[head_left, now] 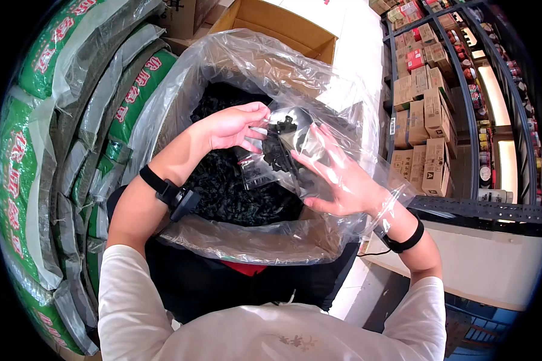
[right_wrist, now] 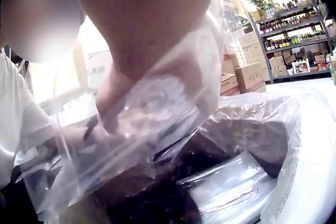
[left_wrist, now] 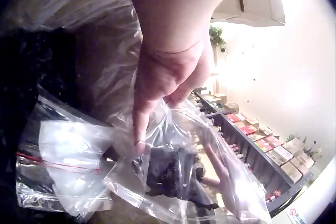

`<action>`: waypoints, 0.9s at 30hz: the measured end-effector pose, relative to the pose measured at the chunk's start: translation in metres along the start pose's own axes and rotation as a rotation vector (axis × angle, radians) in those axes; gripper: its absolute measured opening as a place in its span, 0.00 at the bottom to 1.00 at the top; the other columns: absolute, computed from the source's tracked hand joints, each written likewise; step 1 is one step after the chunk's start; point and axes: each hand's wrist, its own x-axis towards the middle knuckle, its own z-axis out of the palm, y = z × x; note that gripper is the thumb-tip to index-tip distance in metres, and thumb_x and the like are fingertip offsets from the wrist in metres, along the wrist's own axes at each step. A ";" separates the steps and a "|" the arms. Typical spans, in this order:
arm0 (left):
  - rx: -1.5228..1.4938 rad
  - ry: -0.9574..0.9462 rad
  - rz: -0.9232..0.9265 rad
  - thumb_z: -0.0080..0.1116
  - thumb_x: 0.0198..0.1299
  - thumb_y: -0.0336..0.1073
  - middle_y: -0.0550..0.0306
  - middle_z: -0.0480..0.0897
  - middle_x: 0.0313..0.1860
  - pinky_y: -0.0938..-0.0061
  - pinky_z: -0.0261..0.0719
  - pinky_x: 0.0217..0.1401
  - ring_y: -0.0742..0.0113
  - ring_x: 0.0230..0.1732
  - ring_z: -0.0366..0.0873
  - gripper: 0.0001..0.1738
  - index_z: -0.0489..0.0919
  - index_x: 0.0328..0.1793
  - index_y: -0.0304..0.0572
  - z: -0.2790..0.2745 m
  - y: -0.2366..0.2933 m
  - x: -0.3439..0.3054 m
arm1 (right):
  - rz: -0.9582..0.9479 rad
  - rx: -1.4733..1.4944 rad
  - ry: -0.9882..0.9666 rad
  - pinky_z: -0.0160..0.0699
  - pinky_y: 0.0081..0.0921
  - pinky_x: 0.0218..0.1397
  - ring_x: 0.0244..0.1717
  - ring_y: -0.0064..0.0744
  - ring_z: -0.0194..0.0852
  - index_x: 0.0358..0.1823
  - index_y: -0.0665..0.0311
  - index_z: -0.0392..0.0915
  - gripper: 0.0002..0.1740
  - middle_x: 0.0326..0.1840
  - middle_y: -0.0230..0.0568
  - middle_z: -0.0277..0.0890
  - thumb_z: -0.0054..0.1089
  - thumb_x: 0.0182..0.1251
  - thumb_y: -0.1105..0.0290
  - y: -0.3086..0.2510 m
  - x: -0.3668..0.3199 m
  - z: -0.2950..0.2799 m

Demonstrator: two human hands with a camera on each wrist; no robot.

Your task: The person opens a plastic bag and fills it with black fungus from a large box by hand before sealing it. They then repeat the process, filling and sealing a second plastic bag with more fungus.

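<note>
A clear plastic bag (head_left: 283, 159) with dark crinkled pieces in it, like dried wood ear fungus, is between the two hands over a lined carton. The left hand (head_left: 238, 125) pinches the bag's edge with its thumb and fingers. Clear plastic covers the right hand (head_left: 343, 180), whose fingers extend along the bag's other side. Through the plastic, dark pieces (left_wrist: 170, 174) show near the right hand's fingers. Below, many more dark pieces (head_left: 223, 192) fill the carton. On them lies a flat stack of clear bags (left_wrist: 73, 166) with a thin red band around it.
A loose clear liner (head_left: 186, 237) covers the carton's rim. Green-printed sacks (head_left: 24, 198) are piled at the left. Behind stands an open cardboard box (head_left: 277, 27). Shelves with cartons (head_left: 424, 114) and jars line the right side.
</note>
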 end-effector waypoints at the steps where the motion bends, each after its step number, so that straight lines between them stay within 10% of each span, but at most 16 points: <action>1: -0.001 0.000 0.000 0.49 0.75 0.46 0.65 0.73 0.49 0.46 0.77 0.55 0.61 0.52 0.73 0.07 0.71 0.46 0.56 0.000 0.000 0.000 | 0.008 0.017 -0.027 0.43 0.57 0.81 0.80 0.73 0.36 0.76 0.46 0.62 0.42 0.82 0.61 0.39 0.65 0.60 0.50 -0.001 0.000 0.000; 10: 0.078 0.156 0.023 0.49 0.75 0.50 0.70 0.78 0.51 0.55 0.77 0.53 0.65 0.50 0.76 0.09 0.73 0.48 0.58 -0.010 0.002 0.001 | -0.094 -0.221 -0.351 0.36 0.55 0.83 0.80 0.64 0.46 0.72 0.43 0.70 0.31 0.78 0.47 0.59 0.50 0.71 0.43 0.012 -0.018 0.034; 27: 0.079 0.389 0.118 0.49 0.74 0.46 0.68 0.81 0.53 0.57 0.72 0.54 0.69 0.47 0.72 0.07 0.73 0.42 0.59 -0.018 0.018 -0.005 | 0.123 -0.215 -0.351 0.38 0.53 0.83 0.79 0.48 0.54 0.70 0.50 0.72 0.25 0.72 0.40 0.69 0.57 0.72 0.58 0.013 -0.044 -0.006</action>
